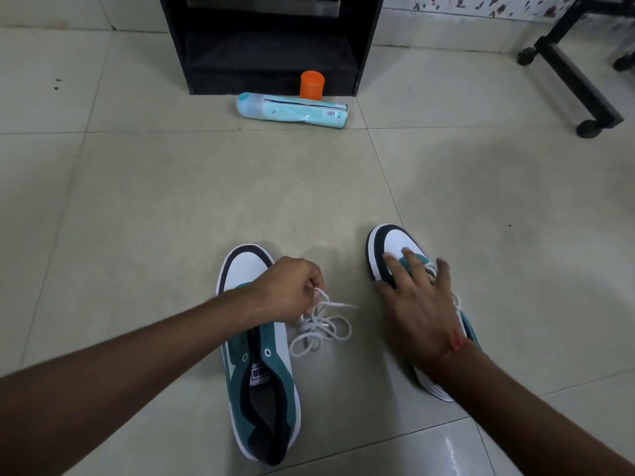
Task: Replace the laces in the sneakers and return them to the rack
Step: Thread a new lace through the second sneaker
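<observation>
On a pale tiled floor (171, 201), a person's left hand (285, 290) pinches a loose white cord lace (321, 326) that trails in loops beside the unlaced teal suede sneaker (261, 383) with its white rounded toe. The right hand (417, 304), fingers spread flat, presses on the laced second sneaker (395, 242) just to the right. Beyond, a pale blue cylindrical bottle (292, 109) lies before an orange cap (311, 84) at the black rack (271, 42).
</observation>
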